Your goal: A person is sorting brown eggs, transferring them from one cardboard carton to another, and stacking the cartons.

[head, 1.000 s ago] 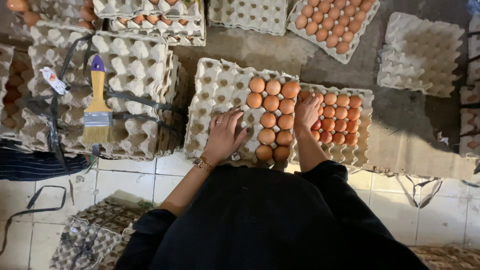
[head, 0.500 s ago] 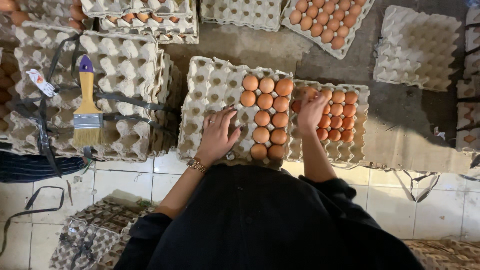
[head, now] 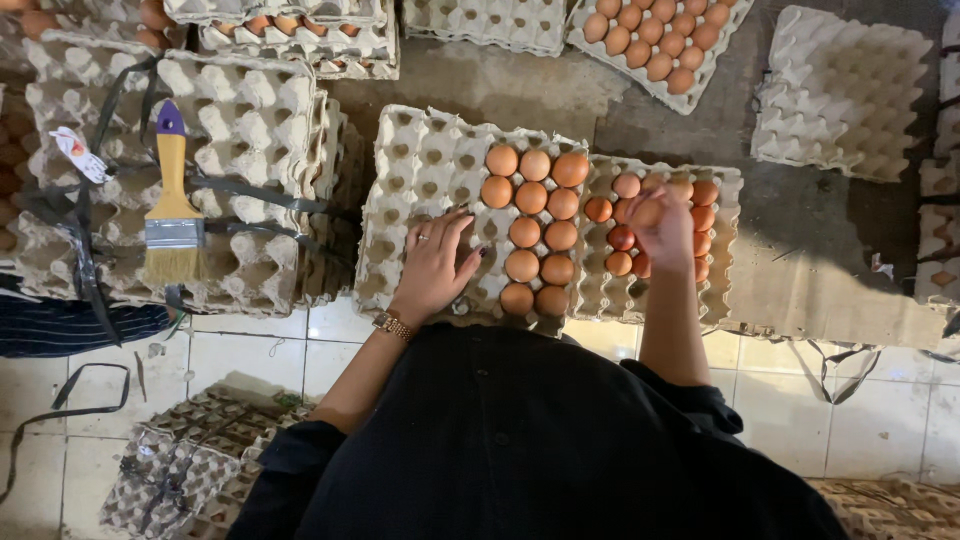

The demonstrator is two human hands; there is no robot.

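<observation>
We note the left hand (head: 436, 265) resting flat, fingers released, on the grey egg tray (head: 420, 170) beside its two columns of brown eggs (head: 532, 230). The right hand (head: 660, 225) grasps an egg (head: 646, 212) over the adjoining tray (head: 722, 255).

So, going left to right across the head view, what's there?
Paintbrush on a strapped stack of trays → left hand → part-filled egg tray → right hand over the fuller tray → empty tray stack.
</observation>
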